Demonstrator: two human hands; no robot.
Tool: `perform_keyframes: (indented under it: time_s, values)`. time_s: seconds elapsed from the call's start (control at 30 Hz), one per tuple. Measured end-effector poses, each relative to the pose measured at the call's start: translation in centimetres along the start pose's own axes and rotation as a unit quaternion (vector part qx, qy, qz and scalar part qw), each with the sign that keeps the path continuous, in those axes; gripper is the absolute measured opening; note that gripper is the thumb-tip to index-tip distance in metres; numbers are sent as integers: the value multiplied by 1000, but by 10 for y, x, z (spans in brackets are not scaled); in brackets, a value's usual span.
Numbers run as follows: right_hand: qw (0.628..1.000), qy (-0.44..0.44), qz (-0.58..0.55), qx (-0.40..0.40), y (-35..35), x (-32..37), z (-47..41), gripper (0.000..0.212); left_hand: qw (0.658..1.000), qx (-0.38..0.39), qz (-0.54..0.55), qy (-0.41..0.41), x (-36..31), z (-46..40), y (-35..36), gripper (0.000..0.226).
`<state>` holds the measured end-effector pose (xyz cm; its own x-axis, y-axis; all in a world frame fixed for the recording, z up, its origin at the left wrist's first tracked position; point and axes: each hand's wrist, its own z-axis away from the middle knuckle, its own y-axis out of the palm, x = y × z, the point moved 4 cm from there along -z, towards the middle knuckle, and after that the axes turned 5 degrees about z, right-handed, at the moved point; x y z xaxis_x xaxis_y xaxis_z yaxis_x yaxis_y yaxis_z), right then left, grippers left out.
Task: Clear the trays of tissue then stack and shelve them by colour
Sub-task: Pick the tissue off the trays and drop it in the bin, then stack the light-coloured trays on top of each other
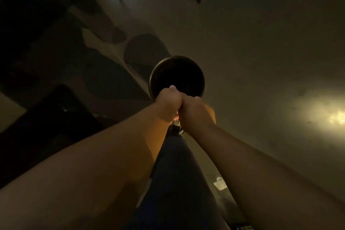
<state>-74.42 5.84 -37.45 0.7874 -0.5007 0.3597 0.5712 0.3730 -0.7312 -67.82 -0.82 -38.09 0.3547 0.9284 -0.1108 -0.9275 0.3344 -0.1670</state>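
My left hand point(169, 101) and right hand point(194, 107), side by side and touching, are both clenched on the near rim of a dark round tray point(177, 76) held out over the dim pale floor point(261, 52), my dark trouser leg point(177, 173) below my forearms.

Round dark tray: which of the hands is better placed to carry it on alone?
Neither clearly. Left hand and right hand both grip the round dark tray at its near rim, touching each other. Left thumb lies over the rim, perhaps slightly favouring left.
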Motion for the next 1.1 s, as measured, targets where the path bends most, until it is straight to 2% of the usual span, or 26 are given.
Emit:
perform_keyframes:
  time_s: [0.13,0.23,0.37,0.57,0.73,0.87,1.03,1.1]
  values:
    - [994,72,-83,8,23,-13,-38,17,999,29,-3,33,-4,-38,0,38]
    - [961,168,-218,16,25,-18,-62,29,995,38,18,85,-11,-61,-5,47]
    - [946,214,-228,89,20,-21,-84,70,990,-51,15,128,-23,-70,-22,57]
    - [940,220,-254,66,-22,-12,-69,55,987,-2,21,160,-31,-22,-28,43]
    - [929,211,-304,21,-91,19,-35,50,974,15,-28,225,-61,56,-30,32]
    - [917,174,-359,-16,-160,58,-10,43,951,38,-27,307,-92,121,-43,37]
    - [932,77,-349,-57,-230,132,17,52,925,45,59,373,-127,204,-88,38]
    - [940,28,-333,-65,-249,165,28,47,904,26,91,416,-131,237,-118,38]
